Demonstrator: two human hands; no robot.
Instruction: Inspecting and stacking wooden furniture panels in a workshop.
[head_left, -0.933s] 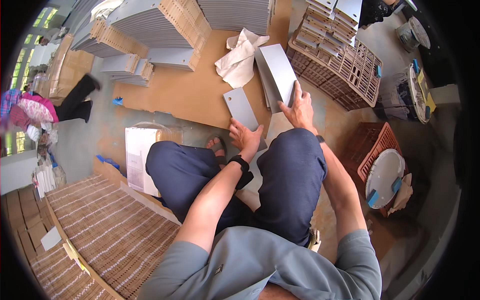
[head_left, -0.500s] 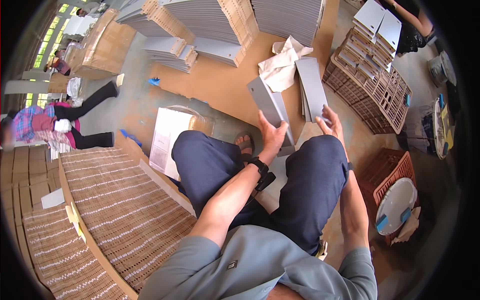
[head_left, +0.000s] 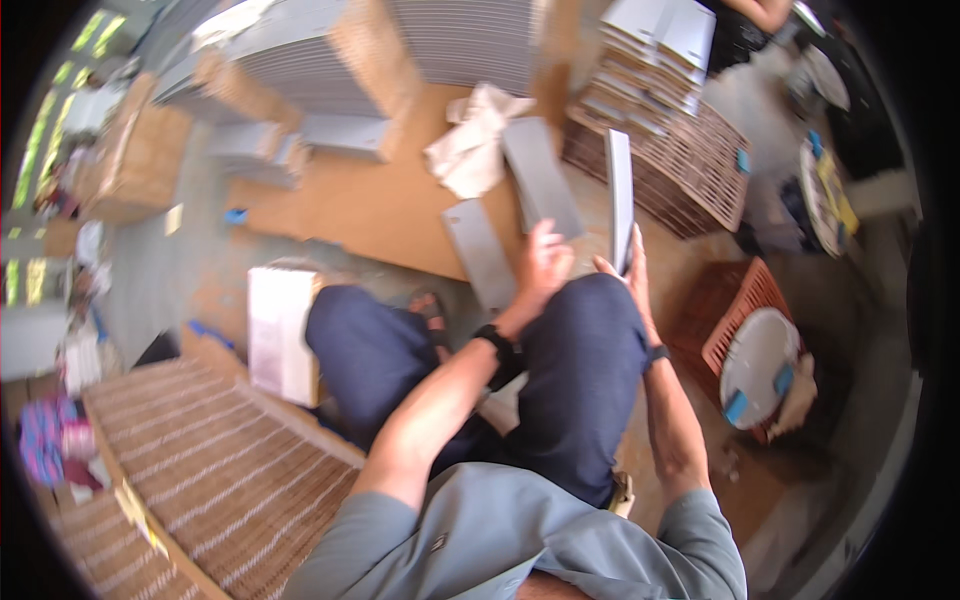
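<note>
A long grey panel (head_left: 620,190) stands nearly on edge above my right knee, its lower end gripped in my right hand (head_left: 636,270). My left hand (head_left: 545,265) is over the gap between my knees, slightly blurred, its fingers loosely apart and nothing visible in them. Just left of it a grey panel (head_left: 478,245) with a small hole near its end lies on the brown cardboard sheet (head_left: 385,205). Beyond my left fingertips rest more grey panels (head_left: 540,170), how many I cannot tell. A crumpled white cloth (head_left: 470,145) lies beside them.
Tall stacks of grey panels (head_left: 460,45) stand at the back. Right of the cardboard, a brown crate (head_left: 690,165) carries stacked panels. A red crate (head_left: 735,295) with a white round lid (head_left: 760,370) stands nearer. At left are a white box (head_left: 280,335) and a large brown slatted surface (head_left: 220,440).
My left hand has let go of its tilted panel, which now lies flatter on the cardboard. My right hand has raised a panel on edge. The whole view has swung right.
</note>
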